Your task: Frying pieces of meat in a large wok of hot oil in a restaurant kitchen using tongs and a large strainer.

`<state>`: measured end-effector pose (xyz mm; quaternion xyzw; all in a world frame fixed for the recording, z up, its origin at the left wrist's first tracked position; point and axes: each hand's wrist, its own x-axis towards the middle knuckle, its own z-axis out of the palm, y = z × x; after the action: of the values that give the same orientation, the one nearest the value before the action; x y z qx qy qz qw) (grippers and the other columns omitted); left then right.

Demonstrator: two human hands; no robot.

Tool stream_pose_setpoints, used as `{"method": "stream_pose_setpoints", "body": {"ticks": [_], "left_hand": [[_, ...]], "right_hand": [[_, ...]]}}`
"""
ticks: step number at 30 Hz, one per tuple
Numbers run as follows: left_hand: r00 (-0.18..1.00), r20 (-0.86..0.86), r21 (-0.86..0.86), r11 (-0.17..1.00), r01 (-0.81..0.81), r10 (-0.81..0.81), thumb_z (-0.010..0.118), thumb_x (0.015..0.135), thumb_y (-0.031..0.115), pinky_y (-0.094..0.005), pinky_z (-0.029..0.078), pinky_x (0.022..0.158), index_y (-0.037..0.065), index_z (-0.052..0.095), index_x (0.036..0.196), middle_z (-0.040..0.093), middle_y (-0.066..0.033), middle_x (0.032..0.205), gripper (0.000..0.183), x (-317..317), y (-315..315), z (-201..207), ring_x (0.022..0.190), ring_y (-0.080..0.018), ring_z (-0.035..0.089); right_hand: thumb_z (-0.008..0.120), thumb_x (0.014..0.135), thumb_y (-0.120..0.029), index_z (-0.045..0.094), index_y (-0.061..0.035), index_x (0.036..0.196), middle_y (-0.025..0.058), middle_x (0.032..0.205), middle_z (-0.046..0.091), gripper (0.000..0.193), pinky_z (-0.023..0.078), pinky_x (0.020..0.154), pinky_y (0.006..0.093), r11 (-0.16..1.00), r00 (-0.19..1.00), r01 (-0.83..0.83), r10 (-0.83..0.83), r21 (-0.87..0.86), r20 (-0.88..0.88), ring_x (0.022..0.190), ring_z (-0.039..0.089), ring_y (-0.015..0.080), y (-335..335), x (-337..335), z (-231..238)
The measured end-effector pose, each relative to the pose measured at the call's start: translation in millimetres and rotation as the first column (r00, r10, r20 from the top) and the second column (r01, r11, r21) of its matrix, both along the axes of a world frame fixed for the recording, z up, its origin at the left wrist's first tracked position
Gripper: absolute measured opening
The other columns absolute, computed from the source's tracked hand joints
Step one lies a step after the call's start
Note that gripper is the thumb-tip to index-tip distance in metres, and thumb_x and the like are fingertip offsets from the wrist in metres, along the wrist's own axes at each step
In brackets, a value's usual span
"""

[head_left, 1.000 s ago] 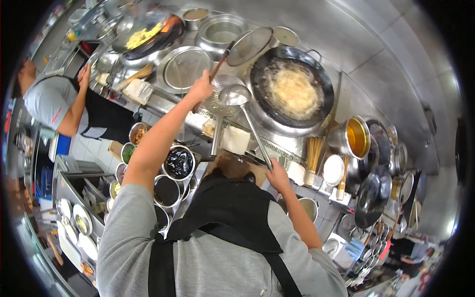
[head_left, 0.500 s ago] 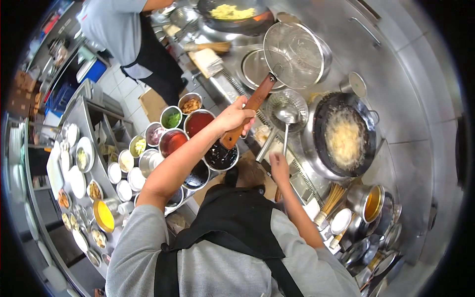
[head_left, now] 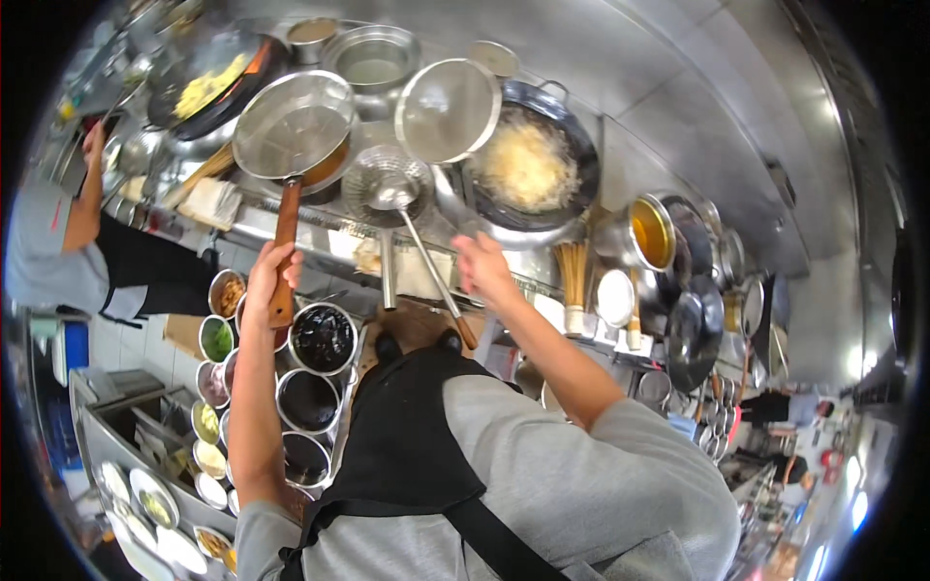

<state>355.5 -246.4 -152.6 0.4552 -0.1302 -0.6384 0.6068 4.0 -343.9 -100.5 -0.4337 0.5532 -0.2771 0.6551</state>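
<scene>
My left hand (head_left: 269,278) is closed around the wooden handle of a mesh strainer (head_left: 293,126), held over a pot with brown contents (head_left: 326,167). My right hand (head_left: 487,272) is smeared by motion. A second round strainer (head_left: 448,111) overlaps the near left edge of the wok, and its metal handle runs down to this hand, which seems closed on it. Pale food bubbles in the dark wok (head_left: 531,167). Between the two strainers, a perforated skimmer (head_left: 387,179) lies with a ladle (head_left: 395,196) resting in it.
At left, a co-worker (head_left: 58,247) stands beside another wok (head_left: 208,92) with yellow food. Several sauce pots (head_left: 308,400) and ingredient tubs stand beside my left arm. On the right are bamboo brushes (head_left: 572,276), a pot of orange liquid (head_left: 651,232) and stacked pans (head_left: 695,334).
My view has turned to the right. The left-hand strainer now appears over the brown pot. A second strainer now shows between my right hand and the wok; it was not there before.
</scene>
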Motion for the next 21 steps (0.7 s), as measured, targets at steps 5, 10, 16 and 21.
{"method": "stream_pose_setpoints", "body": {"ticks": [5,10,16,21], "left_hand": [[1.0,0.005,0.062,0.998,0.012,-0.012,0.057,0.091,0.017,-0.027,0.045,0.049,0.006,0.043,0.096,0.056,-0.0089,0.078,0.018,-12.8,-12.1,-38.9,0.056,-0.012,0.05],[0.998,-0.059,0.121,0.992,0.041,-0.034,0.058,0.092,0.02,-0.0272,0.05,0.053,0.006,0.042,0.109,0.06,-0.0109,0.084,0.027,-42.6,-10.8,-23.5,0.06,-0.0155,0.056],[1.0,0.005,0.179,0.984,-0.028,0.027,0.06,0.092,0.022,-0.0255,0.051,0.05,0.007,0.044,0.106,0.062,-0.0124,0.086,0.026,-51.8,1.5,-17.3,0.058,-0.016,0.058],[1.0,-0.014,0.217,0.976,-0.003,0.006,0.061,0.092,0.025,-0.0243,0.052,0.048,0.007,0.048,0.102,0.062,-0.0117,0.085,0.024,-53.1,7.5,-19.2,0.057,-0.0146,0.058]], "right_hand": [[0.046,0.096,-0.025,0.056,0.0035,0.1,0.0212,0.078,0.062,0.03,0.048,0.058,0.0434,0.86,0.614,-0.203,-0.261,-0.469,-0.745,0.068,0.061,0.032,-13.7,-160.8,-23.4],[0.042,0.096,-0.022,0.052,0.0088,0.096,0.0256,0.078,0.062,0.032,0.052,0.052,0.045,0.945,0.635,-0.217,-0.053,-0.244,-0.771,0.048,0.062,0.0331,-45.0,-174.3,-40.5],[0.045,0.095,-0.025,0.056,0.0029,0.1,0.0304,0.091,0.063,0.031,0.046,0.08,0.0558,0.858,0.526,-0.285,-0.233,-0.428,-0.818,0.089,0.061,0.0468,-44.1,-180.9,-1.5],[0.042,0.094,-0.021,0.059,0.0019,0.1,0.0296,0.095,0.063,0.029,0.047,0.082,0.0542,0.88,0.53,-0.411,0.017,-0.239,-0.848,0.091,0.061,0.0458,-40.3,-207.9,-41.6]]}}
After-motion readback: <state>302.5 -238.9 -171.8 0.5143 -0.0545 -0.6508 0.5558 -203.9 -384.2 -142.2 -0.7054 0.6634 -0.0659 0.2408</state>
